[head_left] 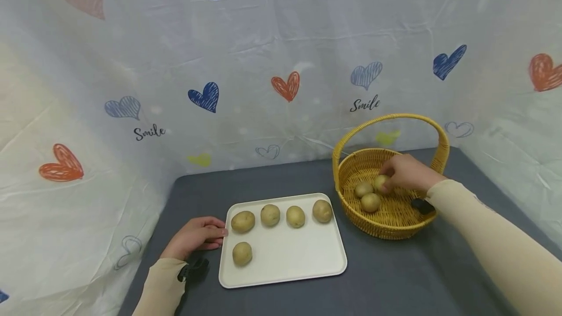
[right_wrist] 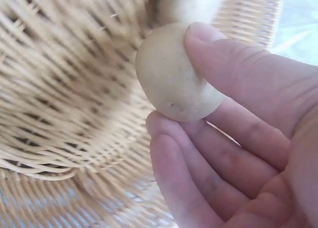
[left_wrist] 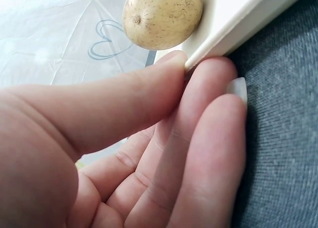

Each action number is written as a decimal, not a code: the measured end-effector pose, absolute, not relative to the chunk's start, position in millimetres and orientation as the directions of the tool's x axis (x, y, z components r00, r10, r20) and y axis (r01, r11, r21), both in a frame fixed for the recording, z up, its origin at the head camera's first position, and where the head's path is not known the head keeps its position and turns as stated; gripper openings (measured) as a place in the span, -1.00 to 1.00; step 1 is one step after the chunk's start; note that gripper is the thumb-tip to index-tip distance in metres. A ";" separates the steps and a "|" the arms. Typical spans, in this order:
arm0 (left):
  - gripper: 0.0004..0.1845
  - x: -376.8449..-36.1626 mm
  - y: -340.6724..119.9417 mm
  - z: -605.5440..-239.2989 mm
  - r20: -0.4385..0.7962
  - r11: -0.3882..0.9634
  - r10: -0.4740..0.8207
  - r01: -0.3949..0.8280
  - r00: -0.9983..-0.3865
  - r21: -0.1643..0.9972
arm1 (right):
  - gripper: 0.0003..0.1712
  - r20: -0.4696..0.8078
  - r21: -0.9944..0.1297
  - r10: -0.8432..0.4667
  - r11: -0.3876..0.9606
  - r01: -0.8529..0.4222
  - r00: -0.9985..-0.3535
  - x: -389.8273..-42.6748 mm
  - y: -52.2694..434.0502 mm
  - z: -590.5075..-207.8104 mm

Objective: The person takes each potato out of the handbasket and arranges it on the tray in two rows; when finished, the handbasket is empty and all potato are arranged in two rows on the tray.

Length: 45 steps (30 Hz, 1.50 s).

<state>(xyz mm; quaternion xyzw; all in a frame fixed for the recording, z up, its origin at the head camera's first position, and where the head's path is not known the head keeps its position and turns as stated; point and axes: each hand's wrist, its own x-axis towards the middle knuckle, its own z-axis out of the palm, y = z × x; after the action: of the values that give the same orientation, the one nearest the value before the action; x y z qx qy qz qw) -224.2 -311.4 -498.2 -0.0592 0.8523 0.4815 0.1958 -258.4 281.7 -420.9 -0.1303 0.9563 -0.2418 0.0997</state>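
Potato point(right_wrist: 174, 74) pinched by right hand point(head_left: 408, 172) inside basket point(head_left: 386, 226).

Backdrop: white plastic sheet point(head_left: 281, 38), creased, hung behind and along both sides of the table, enclosing it on three sides. Print: scribbled hearts in dark blue point(head_left: 204, 96), pale blue point(head_left: 123, 107), orange-red point(head_left: 286, 86) and faint yellow point(head_left: 199, 160), some only outlined; the word "Smile" point(head_left: 149, 133) in black script, seen twice. Table point(head_left: 395, 277): flat top under dark grey woven cloth, reaching to the sheet at rear and sides. Light: even, soft, with weak shadows.
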 end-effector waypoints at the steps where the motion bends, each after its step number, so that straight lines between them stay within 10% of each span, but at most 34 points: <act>1: -0.54 -224.5 -311.1 -498.4 -0.389 0.530 0.090 -0.287 -0.917 0.798 | -0.54 -0.110 -0.484 -0.297 0.849 -0.210 -0.949 -256.4 281.2 -418.8; 22: -0.55 -224.8 -315.2 -500.0 -0.385 0.517 0.108 -0.279 -0.917 0.809 | -0.65 0.003 -0.528 -0.382 0.784 -0.326 -0.924 -205.1 202.7 -379.1; 45: -0.61 -223.0 -314.3 -494.1 -0.382 0.502 0.124 -0.274 -0.916 0.820 | -0.68 0.081 -0.697 -0.561 0.560 -0.449 -0.824 -192.6 41.3 -451.4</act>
<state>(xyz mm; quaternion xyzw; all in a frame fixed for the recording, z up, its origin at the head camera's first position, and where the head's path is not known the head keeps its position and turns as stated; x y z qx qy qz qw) -223.0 -314.3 -494.1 -0.0443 0.8431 0.4971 0.2003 -192.6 41.3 -451.4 -0.2869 0.8799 -0.3714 0.0750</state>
